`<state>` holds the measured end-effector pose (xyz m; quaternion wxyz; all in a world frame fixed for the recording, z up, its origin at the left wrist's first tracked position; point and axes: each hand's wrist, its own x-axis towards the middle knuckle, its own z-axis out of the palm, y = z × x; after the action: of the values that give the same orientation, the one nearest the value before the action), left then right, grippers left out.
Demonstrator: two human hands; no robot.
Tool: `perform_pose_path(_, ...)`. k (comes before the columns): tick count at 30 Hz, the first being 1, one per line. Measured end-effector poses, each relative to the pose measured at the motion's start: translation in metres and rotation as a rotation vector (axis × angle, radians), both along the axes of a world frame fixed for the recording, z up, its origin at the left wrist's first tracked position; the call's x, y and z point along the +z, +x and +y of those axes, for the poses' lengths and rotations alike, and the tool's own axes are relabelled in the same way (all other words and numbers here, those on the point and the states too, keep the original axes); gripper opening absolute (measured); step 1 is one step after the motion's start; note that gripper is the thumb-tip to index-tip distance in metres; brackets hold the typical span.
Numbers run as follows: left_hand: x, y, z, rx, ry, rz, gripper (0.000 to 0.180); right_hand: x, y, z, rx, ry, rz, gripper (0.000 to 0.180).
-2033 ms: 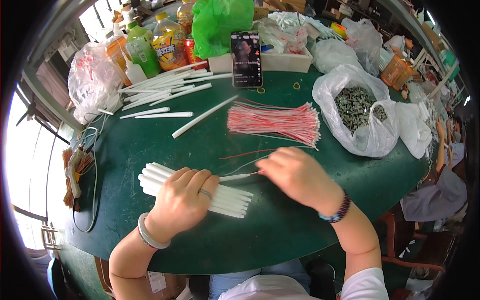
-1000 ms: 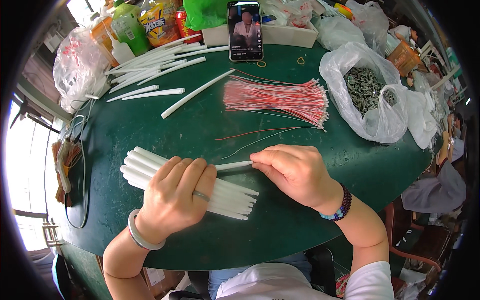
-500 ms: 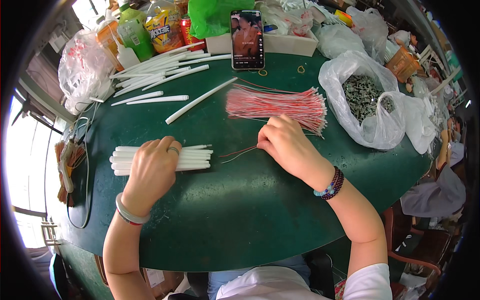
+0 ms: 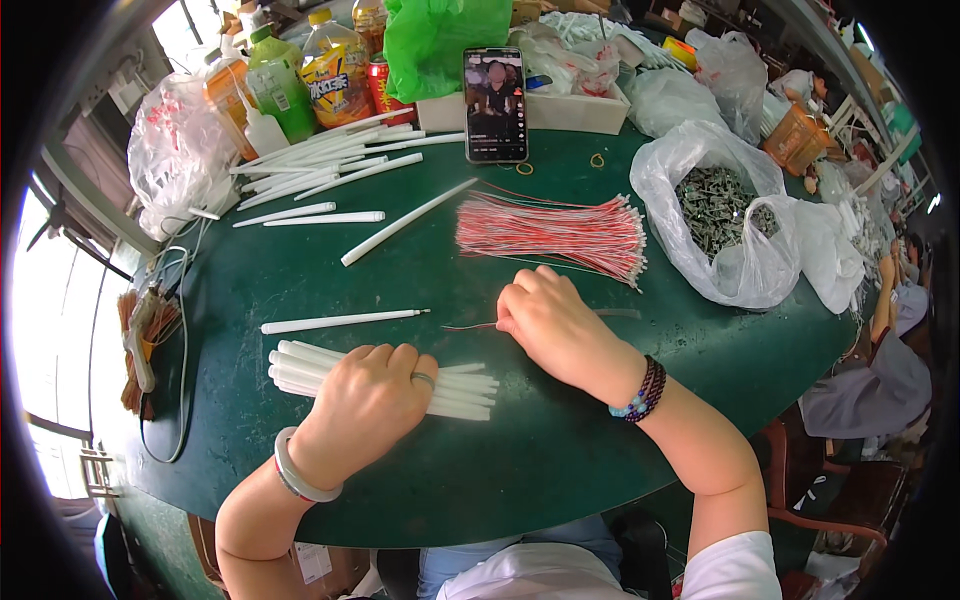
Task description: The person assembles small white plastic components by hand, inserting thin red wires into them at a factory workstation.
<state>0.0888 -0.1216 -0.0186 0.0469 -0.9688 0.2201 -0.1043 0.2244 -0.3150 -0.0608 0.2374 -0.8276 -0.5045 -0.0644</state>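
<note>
My left hand [image 4: 375, 398] is closed over a bundle of slim white plastic tubes [image 4: 462, 393] on the table, their ends showing on both sides of it. Just beyond the bundle lies a single white tube [image 4: 340, 321] with a small narrow tip on its right end. Thumb and fingers of my right hand [image 4: 548, 318] pinch a thin wire [image 4: 468, 327]; its loose end points left toward that tube, and a blurred pale end trails out right. Beyond my right hand rests a thick sheaf of red and white wires [image 4: 545, 235], connectors at its right end.
An open plastic bag [image 4: 655, 190] of small dark metal parts stands at the right. Farther back are a phone [image 4: 495, 105], more white tubes [image 4: 340, 165], bottles [image 4: 335, 75] and a white box [image 4: 575, 113]. A cable [image 4: 186, 340] hangs along the left edge.
My left hand has moved right and nearer with the tube bundle, while one tube now lies apart behind it. My right hand has come slightly nearer and left with the wire.
</note>
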Motion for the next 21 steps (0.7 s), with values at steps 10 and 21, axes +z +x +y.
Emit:
perform_pose_path(10, -0.001, 0.001, 0.002, 0.022, -0.033, 0.087, 0.020, 0.002, 0.001, -0.024, 0.037, 0.143, 0.201, 0.034)
perform_pose_path(21, -0.005, 0.007, 0.001, -0.035, -0.185, -0.217, 0.034, 0.027, -0.009, -0.031, 0.073, 0.273, 0.285, 0.012)
